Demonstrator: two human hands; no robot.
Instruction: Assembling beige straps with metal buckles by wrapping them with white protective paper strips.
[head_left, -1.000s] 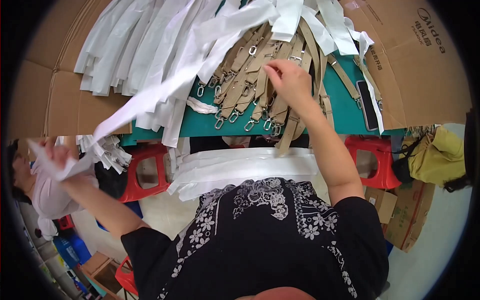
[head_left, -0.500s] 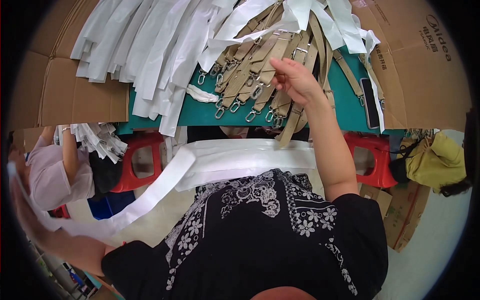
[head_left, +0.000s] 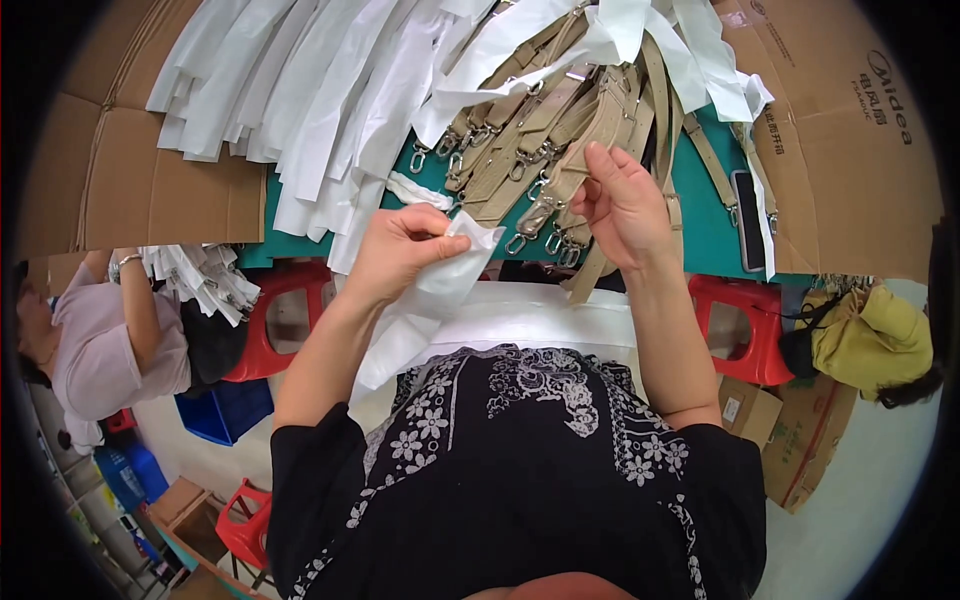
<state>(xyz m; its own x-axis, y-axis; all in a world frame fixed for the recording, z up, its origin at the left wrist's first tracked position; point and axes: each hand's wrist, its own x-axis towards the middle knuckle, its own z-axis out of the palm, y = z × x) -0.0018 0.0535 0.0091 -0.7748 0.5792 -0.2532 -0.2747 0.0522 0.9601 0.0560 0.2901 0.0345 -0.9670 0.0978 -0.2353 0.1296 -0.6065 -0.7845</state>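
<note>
My left hand (head_left: 405,255) is closed on the end of a long white sleeve (head_left: 465,265), thin like plastic or paper. The sleeve hangs down in front of my shirt. My right hand (head_left: 630,205) pinches a beige strap (head_left: 592,145), whose metal clasp (head_left: 537,213) points down toward the sleeve's end, a small gap apart. Beneath the strap lies a pile of similar beige straps (head_left: 510,165) with silver swivel clasps, on the green table (head_left: 715,150). Whether the held strap is free of the pile at its far end is hard to see.
Many white sleeves (head_left: 300,110) are spread at the back left, beside a cardboard flap (head_left: 180,190). A phone (head_left: 746,220) lies at the right by a cardboard box (head_left: 830,130). Red stools (head_left: 745,330) stand beyond the table, where a person (head_left: 110,350) sits left and another (head_left: 865,335) right.
My left hand has swung in from the far lower left, bringing the white sleeve up to the table edge. My right hand has shifted slightly right and down with the strap.
</note>
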